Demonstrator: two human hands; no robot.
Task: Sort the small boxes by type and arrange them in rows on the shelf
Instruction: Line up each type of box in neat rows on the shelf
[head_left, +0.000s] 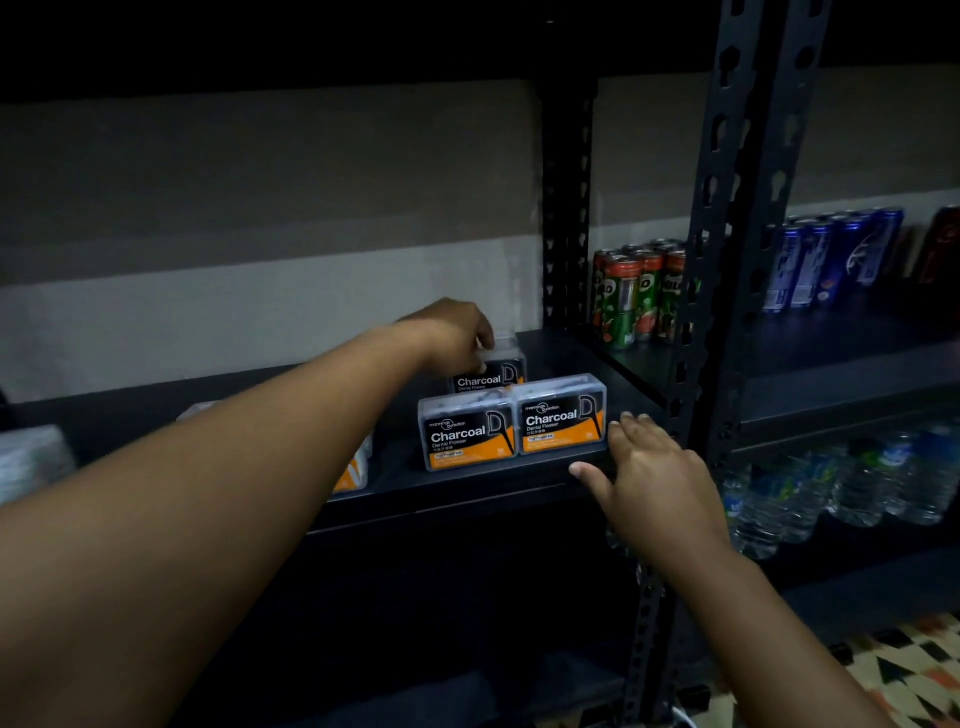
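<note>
A person reaches into a dark metal shelf (467, 480) with both bare arms. The left hand (452, 332) is far back on the shelf, and its fingers are closed on the top of a Charcoal dental flosser box (491, 371) that stands near the back right corner. The box is upright with its label facing out.

Two more Charcoal flosser boxes stand at the front edge of the shelf, side by side and touching. The left front box (467, 431) and the right front box (562, 413) both face forward. The held box is just behind them.

The right hand (654, 478) rests at the front edge of the shelf, just beside the right front box. Its fingers are spread apart and flat, and the fingertips are at the box's right side. I cannot tell if they touch it.

Under the left arm, another box with orange on it (350, 475) peeks out near the front edge. Most of it is hidden.

At the far left edge sits a pale, blurry pack (31, 460).

On the next shelf to the right stand green drink cans (636, 291) and blue cans (831, 260). Below them are water bottles (857, 483).
</note>
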